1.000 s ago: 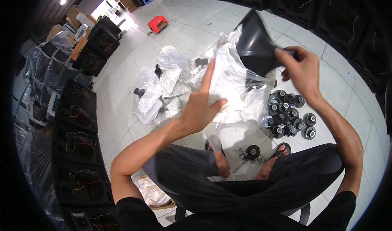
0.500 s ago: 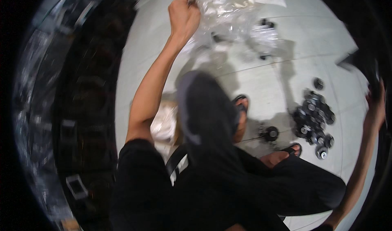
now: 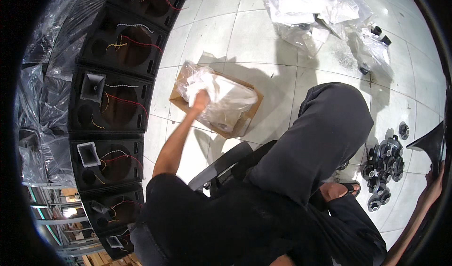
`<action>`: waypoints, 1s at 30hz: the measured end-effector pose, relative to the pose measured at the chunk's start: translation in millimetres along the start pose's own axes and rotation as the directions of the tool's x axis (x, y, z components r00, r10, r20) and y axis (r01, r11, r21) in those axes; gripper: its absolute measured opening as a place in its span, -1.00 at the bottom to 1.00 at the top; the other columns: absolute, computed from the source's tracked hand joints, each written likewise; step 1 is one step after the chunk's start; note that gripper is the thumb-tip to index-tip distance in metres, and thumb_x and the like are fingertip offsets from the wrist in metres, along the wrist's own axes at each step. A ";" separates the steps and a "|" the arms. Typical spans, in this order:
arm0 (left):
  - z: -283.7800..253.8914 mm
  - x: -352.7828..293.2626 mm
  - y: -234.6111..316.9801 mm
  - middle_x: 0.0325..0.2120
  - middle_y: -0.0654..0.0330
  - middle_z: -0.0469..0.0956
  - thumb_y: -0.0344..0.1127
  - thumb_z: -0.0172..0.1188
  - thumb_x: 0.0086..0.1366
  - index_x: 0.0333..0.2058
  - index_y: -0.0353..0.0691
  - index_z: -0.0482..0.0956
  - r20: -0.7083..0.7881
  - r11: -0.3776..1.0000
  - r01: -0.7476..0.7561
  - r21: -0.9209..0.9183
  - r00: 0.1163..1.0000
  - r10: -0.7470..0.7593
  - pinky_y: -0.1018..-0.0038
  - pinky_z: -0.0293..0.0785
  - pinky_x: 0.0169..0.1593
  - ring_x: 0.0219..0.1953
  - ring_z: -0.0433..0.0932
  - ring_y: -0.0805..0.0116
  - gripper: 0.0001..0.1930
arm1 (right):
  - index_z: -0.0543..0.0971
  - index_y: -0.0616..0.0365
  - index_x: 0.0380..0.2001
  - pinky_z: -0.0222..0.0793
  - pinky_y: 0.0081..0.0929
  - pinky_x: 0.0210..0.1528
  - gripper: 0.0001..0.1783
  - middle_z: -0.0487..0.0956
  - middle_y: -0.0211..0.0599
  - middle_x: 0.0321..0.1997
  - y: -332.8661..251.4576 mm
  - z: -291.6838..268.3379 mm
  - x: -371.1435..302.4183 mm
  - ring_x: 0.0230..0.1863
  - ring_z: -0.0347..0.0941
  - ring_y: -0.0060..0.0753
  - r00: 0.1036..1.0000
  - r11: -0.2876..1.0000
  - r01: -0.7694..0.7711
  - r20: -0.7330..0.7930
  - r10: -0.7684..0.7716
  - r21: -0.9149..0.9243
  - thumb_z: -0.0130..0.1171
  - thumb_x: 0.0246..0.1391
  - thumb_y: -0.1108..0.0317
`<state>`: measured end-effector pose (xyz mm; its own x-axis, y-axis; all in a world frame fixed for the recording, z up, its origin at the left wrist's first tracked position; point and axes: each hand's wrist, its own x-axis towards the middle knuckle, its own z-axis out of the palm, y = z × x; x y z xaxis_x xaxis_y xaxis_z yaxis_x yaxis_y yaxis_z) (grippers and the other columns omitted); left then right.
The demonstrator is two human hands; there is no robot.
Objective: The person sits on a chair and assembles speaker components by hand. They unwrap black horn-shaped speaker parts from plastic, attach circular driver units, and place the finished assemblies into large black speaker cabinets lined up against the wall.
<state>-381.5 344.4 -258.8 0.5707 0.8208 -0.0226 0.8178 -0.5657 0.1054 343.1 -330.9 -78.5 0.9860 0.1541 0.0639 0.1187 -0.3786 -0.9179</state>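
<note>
My left hand (image 3: 201, 101) is closed in the clear and white plastic bags (image 3: 226, 96) that fill a cardboard box (image 3: 256, 111) on the floor to my left. Its fingertips are partly lost in the crumpled film. Far out at the right edge, my right hand (image 3: 435, 183) grips a black flared horn (image 3: 431, 141) by its lower end, with the wide mouth tilted up and to the left. Dark surroundings hide part of that hand. Below the horn and to its left, a cluster of round black speaker drivers (image 3: 383, 165) sits on the floor.
Black speaker cabinets (image 3: 113, 96) with loose coloured wires line the left side, some with horns fitted. Behind them stand film-wrapped stacks (image 3: 35, 96). More plastic bags with black parts (image 3: 325, 12) lie on the tiles (image 3: 212, 35) at the far right. A chair armrest (image 3: 221, 165) is beside me.
My view has swung left, bringing the cabinets and box into plain sight. My left hand has moved from the bags at the far side to the box. The right hand still holds the horn.
</note>
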 end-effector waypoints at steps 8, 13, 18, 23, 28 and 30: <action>152.2 45.2 120.7 -0.37 0.07 0.63 -0.17 0.26 0.04 -0.23 -0.14 0.60 0.200 0.889 0.081 -0.450 0.980 0.012 0.29 0.52 -0.26 -0.35 0.61 0.04 -0.69 | 0.42 -0.17 0.23 0.26 -0.46 0.13 -0.57 0.40 -0.29 0.24 -69.4 -9.5 -37.6 0.18 0.36 -0.40 0.978 0.995 -0.078 -0.199 0.066 -0.054 -0.15 0.34 0.24; 151.3 68.2 108.8 -0.31 0.09 0.61 -0.26 0.25 0.06 -0.18 -0.16 0.57 0.497 -0.308 0.399 -0.863 0.572 -0.652 0.31 0.51 -0.30 -0.31 0.59 0.20 -0.68 | 0.42 -0.22 0.24 0.31 -0.56 -0.05 -0.55 0.44 -0.39 0.09 -36.5 -7.0 -21.7 -0.09 0.37 -0.55 0.996 0.988 0.025 -0.077 -0.038 -0.155 -0.15 0.32 0.30; 84.1 37.0 81.1 -0.11 0.02 0.55 -0.35 0.18 0.15 0.07 -0.25 0.43 0.163 0.756 0.236 -0.611 0.972 -0.172 0.30 0.49 -0.13 -0.17 0.57 0.17 -0.54 | 0.44 -0.22 0.23 0.30 -0.64 -0.16 -0.54 0.43 -0.43 0.01 -26.4 -9.0 -19.0 -0.23 0.31 -0.60 0.994 0.980 0.079 -0.062 -0.092 -0.184 -0.14 0.30 0.36; -12.6 16.7 107.2 0.13 -0.09 0.40 -0.41 0.19 0.15 0.23 -0.24 0.26 0.253 0.806 0.317 -0.500 0.943 -0.214 0.35 0.37 0.16 0.09 0.47 0.03 -0.37 | 0.45 -0.17 0.21 0.27 -0.71 -0.20 -0.56 0.44 -0.43 0.03 -18.7 -5.8 -21.2 -0.25 0.30 -0.64 0.995 0.989 0.007 -0.096 -0.022 -0.149 -0.10 0.29 0.36; -114.9 -12.9 167.9 -0.13 -0.05 0.60 -0.21 0.35 0.06 0.17 -0.05 0.40 0.299 0.891 0.411 0.191 0.841 -0.452 0.27 0.42 0.13 0.01 0.54 0.05 -0.35 | 0.45 -0.13 0.21 0.29 -0.62 -0.15 -0.58 0.45 -0.42 0.07 1.0 -25.4 -8.0 -0.21 0.33 -0.57 1.000 0.987 -0.002 -0.015 -0.001 -0.161 -0.10 0.32 0.28; -135.6 -10.6 160.0 -0.25 0.01 0.65 -0.09 0.43 -0.04 0.13 -0.04 0.45 0.288 0.839 0.363 0.405 0.821 -0.493 0.19 0.44 0.09 -0.07 0.58 0.06 -0.30 | 0.44 -0.13 0.22 0.30 -0.56 -0.13 -0.57 0.45 -0.40 0.09 -10.7 -13.4 -13.4 -0.19 0.33 -0.55 0.999 0.985 -0.002 -0.042 -0.005 -0.170 -0.11 0.32 0.24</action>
<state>-266.7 255.8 -106.9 0.0861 0.9303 -0.3566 0.9234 -0.2089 -0.3220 330.1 -341.2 -64.3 0.9895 0.1170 0.0850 0.1346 -0.5289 -0.8379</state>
